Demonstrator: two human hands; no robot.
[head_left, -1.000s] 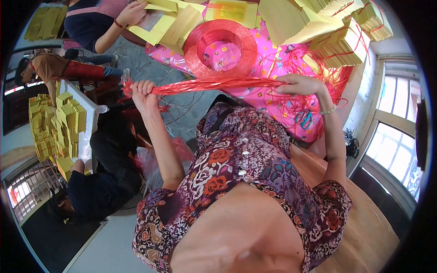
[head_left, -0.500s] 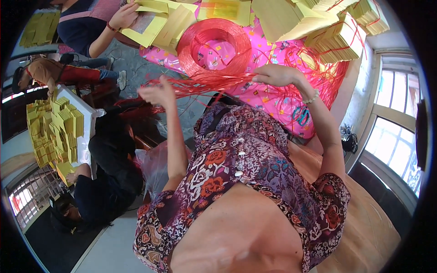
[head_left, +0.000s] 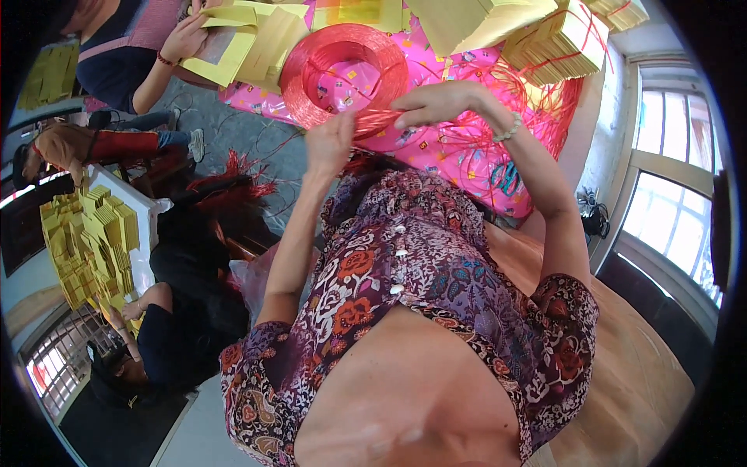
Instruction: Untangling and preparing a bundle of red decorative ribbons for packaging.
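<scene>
Near the top centre we pinch a thin bundle of glossy red strands between our left hand and right hand, both clamped on it, just below the round red coil on the pink patterned cloth.

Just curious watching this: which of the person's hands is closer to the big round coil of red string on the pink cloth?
Right. The right hand lies at the coil of red string's lower right rim, seemingly touching it. The left hand is just below the coil, gripping red strands.
</scene>
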